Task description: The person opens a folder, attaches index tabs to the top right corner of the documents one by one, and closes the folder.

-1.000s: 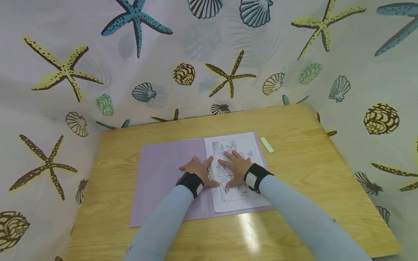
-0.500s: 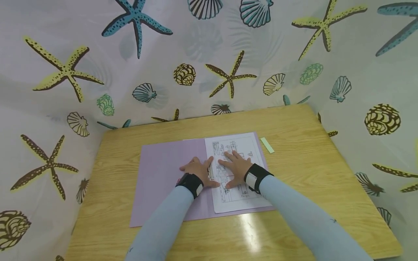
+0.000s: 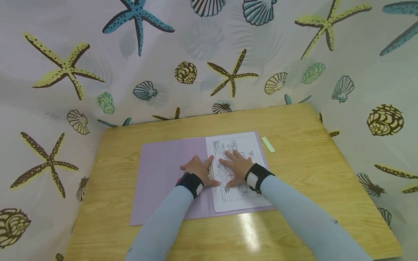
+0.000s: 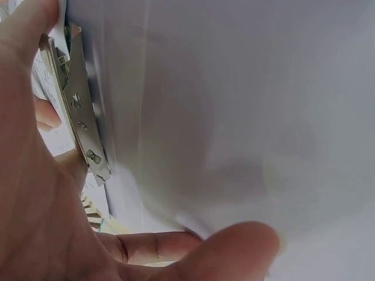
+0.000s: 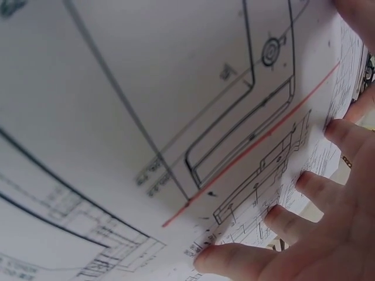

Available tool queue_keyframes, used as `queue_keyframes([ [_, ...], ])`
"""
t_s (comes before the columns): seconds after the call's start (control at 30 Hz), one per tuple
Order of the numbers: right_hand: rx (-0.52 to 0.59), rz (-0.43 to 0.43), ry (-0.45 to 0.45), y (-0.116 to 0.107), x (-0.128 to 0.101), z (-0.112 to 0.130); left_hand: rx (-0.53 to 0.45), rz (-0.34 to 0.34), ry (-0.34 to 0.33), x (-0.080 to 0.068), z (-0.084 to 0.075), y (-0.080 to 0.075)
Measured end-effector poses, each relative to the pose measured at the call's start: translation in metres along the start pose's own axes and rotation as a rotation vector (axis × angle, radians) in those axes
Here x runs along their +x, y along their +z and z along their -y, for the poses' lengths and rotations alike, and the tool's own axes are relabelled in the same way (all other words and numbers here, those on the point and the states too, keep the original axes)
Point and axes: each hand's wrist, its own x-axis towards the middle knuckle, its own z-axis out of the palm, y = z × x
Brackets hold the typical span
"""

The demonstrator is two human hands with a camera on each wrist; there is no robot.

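Observation:
A lilac folder (image 3: 163, 181) lies open on the wooden table (image 3: 310, 170). On its right half lies a white printed drawing sheet (image 3: 241, 145) beside a metal clip (image 4: 79, 111) at the spine. My left hand (image 3: 197, 169) rests flat with spread fingers on the folder's left half (image 4: 234, 117), its fingertips at the clip. My right hand (image 3: 236, 166) presses flat on the sheet (image 5: 146, 117), its fingers (image 5: 287, 219) straight on the line drawing. Both wrists wear black bands.
A small pale green strip (image 3: 267, 144) lies on the table just right of the folder's top corner. A curtain printed with starfish and shells (image 3: 209, 54) closes in the table at the back and both sides. The front of the table reflects light.

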Motion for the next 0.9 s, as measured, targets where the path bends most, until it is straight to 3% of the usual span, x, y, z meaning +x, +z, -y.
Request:
queue_keyframes([
  [0.7, 0.007, 0.006, -0.017, 0.0002, -0.0041, 0.0019, 0.048, -0.005, 0.018, -0.0032, 0.0006, 0.0019],
  [0.9, 0.02, 0.011, -0.012, -0.0046, -0.0048, 0.0041, 0.047, -0.035, 0.029, -0.0047, 0.0024, 0.0052],
])
